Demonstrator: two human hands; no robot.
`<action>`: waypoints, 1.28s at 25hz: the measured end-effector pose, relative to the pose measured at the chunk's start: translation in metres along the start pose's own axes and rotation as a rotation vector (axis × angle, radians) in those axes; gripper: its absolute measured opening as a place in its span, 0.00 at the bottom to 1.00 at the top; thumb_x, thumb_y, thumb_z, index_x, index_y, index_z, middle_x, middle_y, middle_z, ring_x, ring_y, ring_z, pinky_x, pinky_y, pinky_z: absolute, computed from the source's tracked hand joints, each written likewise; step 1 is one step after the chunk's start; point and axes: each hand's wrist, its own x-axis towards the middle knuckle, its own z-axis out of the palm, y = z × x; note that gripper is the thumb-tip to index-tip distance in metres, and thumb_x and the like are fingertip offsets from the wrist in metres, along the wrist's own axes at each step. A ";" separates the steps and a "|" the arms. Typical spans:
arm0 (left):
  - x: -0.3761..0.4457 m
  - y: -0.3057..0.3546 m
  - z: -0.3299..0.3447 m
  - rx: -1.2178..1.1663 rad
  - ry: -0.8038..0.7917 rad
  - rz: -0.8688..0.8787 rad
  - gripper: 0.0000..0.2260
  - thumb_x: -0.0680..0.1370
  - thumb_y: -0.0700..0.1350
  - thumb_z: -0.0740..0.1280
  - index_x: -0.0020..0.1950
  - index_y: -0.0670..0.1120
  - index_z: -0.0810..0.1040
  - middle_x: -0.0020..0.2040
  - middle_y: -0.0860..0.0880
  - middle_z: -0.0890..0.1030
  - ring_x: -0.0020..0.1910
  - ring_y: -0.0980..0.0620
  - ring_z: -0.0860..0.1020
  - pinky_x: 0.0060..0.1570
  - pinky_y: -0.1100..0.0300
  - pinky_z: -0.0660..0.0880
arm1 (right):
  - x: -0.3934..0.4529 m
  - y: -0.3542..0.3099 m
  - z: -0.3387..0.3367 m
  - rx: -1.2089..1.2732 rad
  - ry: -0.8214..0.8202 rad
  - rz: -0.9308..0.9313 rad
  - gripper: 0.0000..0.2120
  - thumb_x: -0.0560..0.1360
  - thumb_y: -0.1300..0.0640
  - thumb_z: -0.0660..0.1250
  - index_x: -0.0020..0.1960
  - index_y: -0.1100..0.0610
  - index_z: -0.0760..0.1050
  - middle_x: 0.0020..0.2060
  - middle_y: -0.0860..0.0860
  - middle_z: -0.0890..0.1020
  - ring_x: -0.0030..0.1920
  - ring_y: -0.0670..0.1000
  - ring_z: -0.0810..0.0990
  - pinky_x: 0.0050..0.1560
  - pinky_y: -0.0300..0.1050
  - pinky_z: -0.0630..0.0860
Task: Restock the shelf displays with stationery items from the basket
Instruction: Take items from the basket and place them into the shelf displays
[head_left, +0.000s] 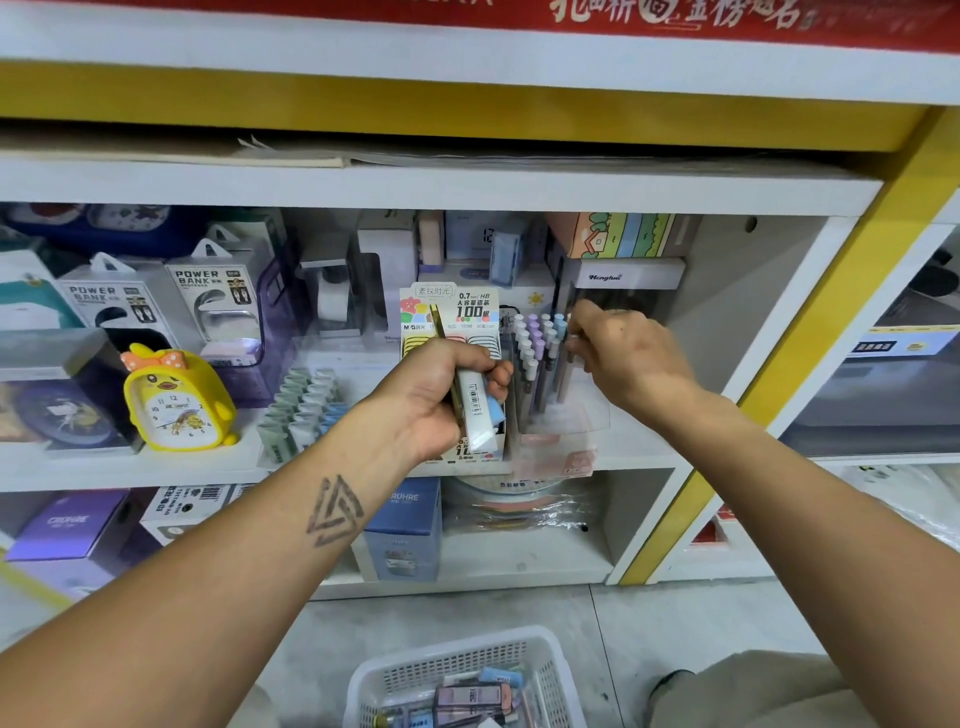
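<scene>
Pens (535, 358) with pastel caps stand upright in a clear display stand (566, 415) on the middle shelf (639, 447). Right hand (623, 353) pinches one dark pen (570, 349) at the stand's right side. Left hand (447, 395) grips a small bunch of stationery (475, 410), fingers curled round it, just in front of the lead-refill box (451, 312). White basket (462, 675) with more items sits on the floor below. Yellow duck clock (174, 400) stands well left on the same shelf.

Yellow duck clock (174, 400) with orange dotted bow — white basket (462, 670), lilac and blue pens (537, 353).
</scene>
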 end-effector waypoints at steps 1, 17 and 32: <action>-0.001 0.001 -0.001 -0.002 0.002 0.000 0.07 0.75 0.28 0.59 0.45 0.38 0.74 0.36 0.39 0.80 0.27 0.51 0.76 0.28 0.63 0.74 | 0.001 -0.002 -0.002 -0.050 0.005 0.001 0.09 0.83 0.52 0.59 0.56 0.56 0.73 0.45 0.57 0.82 0.44 0.63 0.78 0.42 0.54 0.78; -0.016 0.040 -0.038 -0.034 0.174 0.197 0.05 0.74 0.31 0.60 0.42 0.36 0.75 0.33 0.42 0.76 0.26 0.52 0.73 0.29 0.64 0.75 | -0.007 -0.123 -0.014 0.959 -0.416 -0.069 0.25 0.69 0.62 0.80 0.56 0.60 0.67 0.31 0.57 0.82 0.29 0.54 0.80 0.29 0.43 0.73; -0.042 0.094 -0.112 0.089 0.311 0.154 0.07 0.79 0.36 0.62 0.42 0.41 0.72 0.31 0.45 0.74 0.20 0.56 0.70 0.20 0.68 0.66 | 0.017 -0.157 0.006 1.004 -0.294 -0.070 0.09 0.79 0.59 0.70 0.57 0.55 0.84 0.43 0.47 0.86 0.39 0.39 0.82 0.43 0.32 0.77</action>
